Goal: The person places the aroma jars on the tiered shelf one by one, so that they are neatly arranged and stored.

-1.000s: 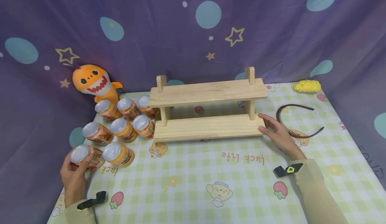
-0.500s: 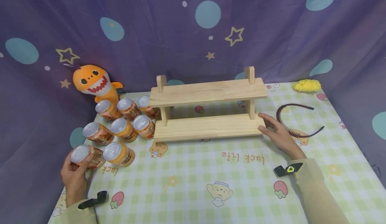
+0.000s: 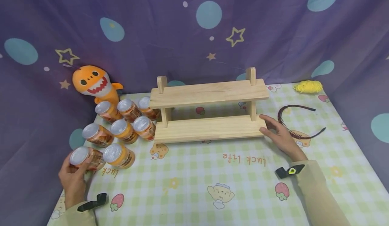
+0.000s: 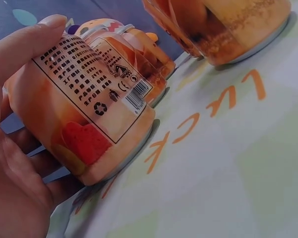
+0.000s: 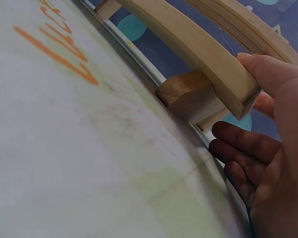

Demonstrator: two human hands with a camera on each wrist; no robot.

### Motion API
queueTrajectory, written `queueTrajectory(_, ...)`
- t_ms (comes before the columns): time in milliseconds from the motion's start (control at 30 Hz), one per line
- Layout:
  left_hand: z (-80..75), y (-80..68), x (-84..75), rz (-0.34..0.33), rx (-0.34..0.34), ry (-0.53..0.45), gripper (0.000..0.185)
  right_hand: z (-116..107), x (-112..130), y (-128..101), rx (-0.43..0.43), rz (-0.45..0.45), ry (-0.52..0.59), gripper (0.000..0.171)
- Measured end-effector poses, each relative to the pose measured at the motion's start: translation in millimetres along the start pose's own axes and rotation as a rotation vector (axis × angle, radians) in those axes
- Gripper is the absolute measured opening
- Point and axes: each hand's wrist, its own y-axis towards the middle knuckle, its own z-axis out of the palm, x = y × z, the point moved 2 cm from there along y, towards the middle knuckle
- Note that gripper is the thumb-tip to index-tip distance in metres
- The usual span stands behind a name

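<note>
Counter (image 3: 194, 182) under a green checked cloth with cartoon prints fills the head view, backed by a purple curtain (image 3: 273, 33) with stars and dots. Across its middle stands a two-tier wooden shelf (image 3: 208, 111), both boards bare. At ten o'clock from the shelf an orange shark plush (image 3: 92, 82) leans on the curtain. Below the plush, at the shelf's nine o'clock, orange jars (image 3: 127, 121) with silver lids stand in a tight cluster. At the shelf's three o'clock lies a dark toothed headband (image 3: 296, 123), and at one o'clock a small yellow bundle (image 3: 309, 86).

The right hand (image 3: 281, 136) rests against the right end of the shelf's lower board, fingers (image 5: 243, 144) straight and relaxed, the thumb over the board's corner. The left hand (image 3: 73, 175) holds the nearest jar (image 3: 83, 156) at the cluster's seven o'clock corner; its fingers (image 4: 20, 49) wrap the labelled side, and the jar's base is on, or just above, the cloth.

Against the frames of the last second, nothing has shifted: both hands, the held jar and the shelf sit as they did. I judge the grip is settled and the lift has not begun.
</note>
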Motion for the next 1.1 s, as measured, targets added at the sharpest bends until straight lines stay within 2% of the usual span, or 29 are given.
queueTrajectory(100, -1.1, 0.8, -0.9, 0.008, -0.032, 0.014, 0.057, 0.3, 0.9, 0.2, 0.003, 0.005, -0.002, 0.052)
queueTrajectory(267, -2.7, 0.7, -4.1, 0.001, -0.068, -0.016, 0.057, 0.9, 1.0, 0.5, 0.005, 0.011, -0.01, 0.052)
queueTrajectory(533, -4.6, 0.0, -17.3, 0.002, -0.127, -0.117, 0.055, 1.7, 0.1, 0.8, -0.002, -0.014, 0.005, 0.052)
queueTrajectory(733, -6.7, 1.5, -24.8, -0.004, -0.153, -0.103, 0.055, 1.6, -2.3, 1.3, -0.011, -0.024, 0.001, 0.052)
queueTrajectory(900, -1.3, 0.1, -36.5, -0.008, -0.176, -0.094, 0.055, 1.1, -3.7, 0.6, -0.015, -0.022, 0.003, 0.052)
queueTrajectory(1100, 9.7, -1.2, -53.9, 0.007, -0.169, -0.174, 0.052, 1.1, -3.6, 0.8, -0.016, -0.021, 0.009, 0.052)
